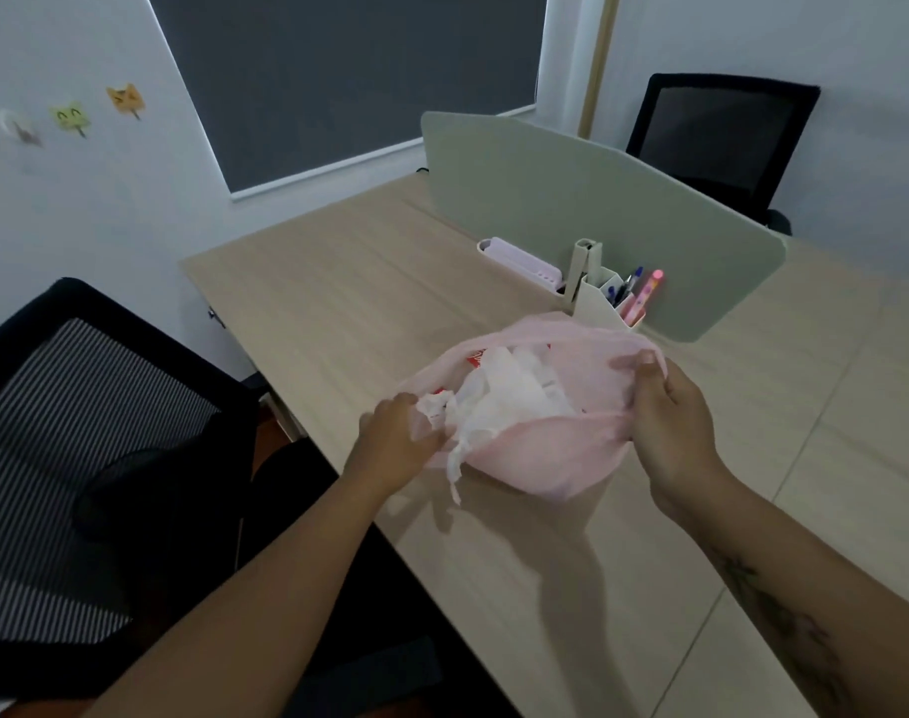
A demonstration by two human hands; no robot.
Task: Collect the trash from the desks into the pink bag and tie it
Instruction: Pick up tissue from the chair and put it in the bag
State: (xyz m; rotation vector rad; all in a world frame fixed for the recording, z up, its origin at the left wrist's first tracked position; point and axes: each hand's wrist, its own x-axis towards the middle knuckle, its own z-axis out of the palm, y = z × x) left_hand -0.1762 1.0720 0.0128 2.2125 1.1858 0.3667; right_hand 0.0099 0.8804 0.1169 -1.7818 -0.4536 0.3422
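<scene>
Both bare forearms reach forward over the near edge of the pale wood-grain desk point(348, 303), and a thin pink plastic bag point(540, 461) is stretched open between the two hands. The left hand point(398, 443), back upward, grips the bag's left rim with curled fingers. The right hand point(670, 422), also back upward, pinches the right rim between thumb and fingers. Crumpled white tissue paper point(509, 401) fills the bag's mouth, with a strip of it hanging over the rim just beside the left hand. A red-printed wrapper point(475, 357) shows at the far left inside. Whether the bag's bottom rests on the desk or hangs just above it cannot be told.

Left of the left hand stands a black mesh office chair point(79, 432). Just beyond the bag is a cream pen holder point(605, 300) holding blue and pink pens. A pale lilac tray point(514, 261) lies near it, beyond the left hand. Behind both rises a grey-green desk divider panel point(571, 199). Past the divider, beyond the right hand, is a second black mesh chair point(721, 142). On the far wall are a grey roller blind point(348, 80) and small cat-shaped stickers point(126, 98).
</scene>
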